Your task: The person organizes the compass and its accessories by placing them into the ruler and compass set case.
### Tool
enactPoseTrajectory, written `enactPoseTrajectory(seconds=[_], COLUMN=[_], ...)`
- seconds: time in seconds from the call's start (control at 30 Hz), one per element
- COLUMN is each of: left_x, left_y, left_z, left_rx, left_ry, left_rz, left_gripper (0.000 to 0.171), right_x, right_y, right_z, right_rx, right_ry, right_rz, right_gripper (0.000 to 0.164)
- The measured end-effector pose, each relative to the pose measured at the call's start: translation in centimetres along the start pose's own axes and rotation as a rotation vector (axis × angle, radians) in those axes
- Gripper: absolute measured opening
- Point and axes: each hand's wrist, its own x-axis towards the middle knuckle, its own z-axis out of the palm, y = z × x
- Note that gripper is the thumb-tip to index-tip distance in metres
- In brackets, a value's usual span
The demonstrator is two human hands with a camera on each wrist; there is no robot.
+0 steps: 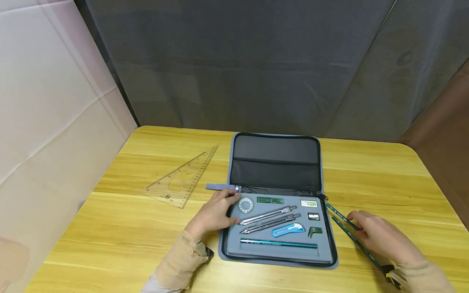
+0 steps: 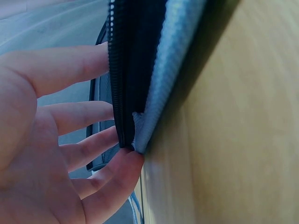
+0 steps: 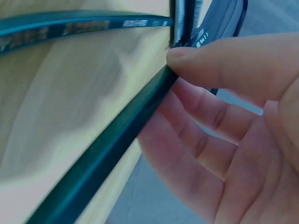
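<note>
An unzipped pencil case point(image 1: 277, 260) lies open on the table, its grey tray fitted with drawing tools. My left hand point(image 1: 216, 213) rests on its left edge; in the left wrist view the fingers point(image 2: 84, 114) reach straight to the zipper edge point(image 2: 114, 84). To the right of the case, my right hand point(image 1: 381, 234) pinches a dark green pencil point(image 3: 107, 144) between thumb and fingers. A second green pencil point(image 1: 353, 238) lies beside it, its end close to the case edge. In the tray are a pencil point(image 1: 278, 243), two metal compasses point(image 1: 267, 215) and a blue cutter point(image 1: 288, 230).
A clear set square point(image 1: 176, 179) lies left of the case. The tray also holds an eraser point(image 1: 309, 203), a sharpener point(image 1: 313, 216), a green clip-like part point(image 1: 315, 231), a green lead box point(image 1: 270, 200) and a round dial point(image 1: 246, 205). The lid point(image 1: 276, 148) leans back toward the dark curtain.
</note>
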Motion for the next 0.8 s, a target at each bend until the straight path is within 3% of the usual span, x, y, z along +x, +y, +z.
enactPoseTrajectory(seconds=[0.2, 0.57, 0.8], left_x=[0.0, 0.1, 0.1], left_y=[0.0, -0.1, 0.0], left_z=[0.0, 0.1, 0.1], left_rx=[-0.001, 0.003, 0.004], left_ry=[0.0, 0.0, -0.006], left_rz=[0.002, -0.003, -0.008], left_gripper=[0.066, 0.066, 0.066], right_x=[0.2, 1.0, 1.8], right_y=[-1.0, -3.6, -5.7], right_z=[-0.3, -0.3, -0.2], right_rx=[-0.024, -0.069, -0.068], right_ry=[0.014, 0.096, 0.082], right_rz=[-0.026, -0.169, -0.236], right_gripper=[0.032, 0.036, 0.032])
